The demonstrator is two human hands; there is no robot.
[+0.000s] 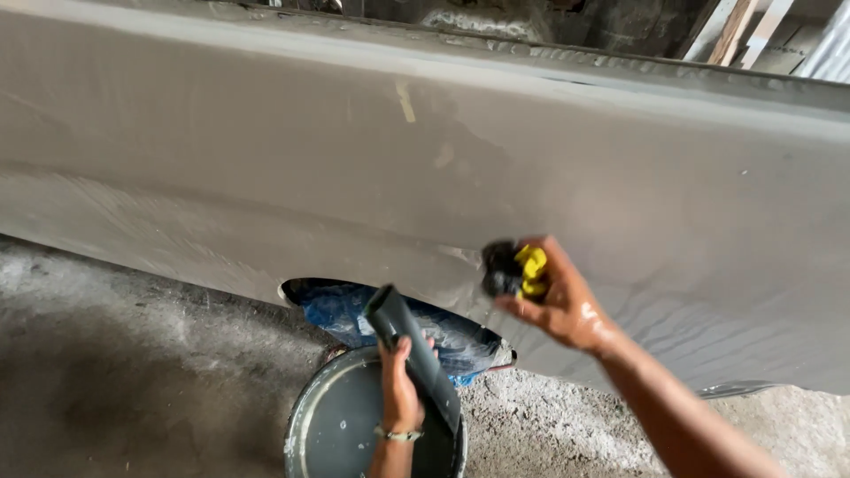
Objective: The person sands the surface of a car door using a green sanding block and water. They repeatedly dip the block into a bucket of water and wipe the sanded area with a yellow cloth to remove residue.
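While the wet right hand closes on a yellow-and-black pad against the smooth, matte grey panel, the left hand wraps a dark flat sheet over the round bucket. Rough concrete floor lies open left of it.

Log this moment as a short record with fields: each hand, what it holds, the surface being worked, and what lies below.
right hand: right hand, wet, pressing a dark and yellow sponge against the panel
left hand: left hand, gripping a folded dark grey sheet over the bucket
surface: large grey car body panel, matt and wet-streaked near the sponge
below: round bucket on rough concrete floor
wrist: thin bracelet on the left wrist
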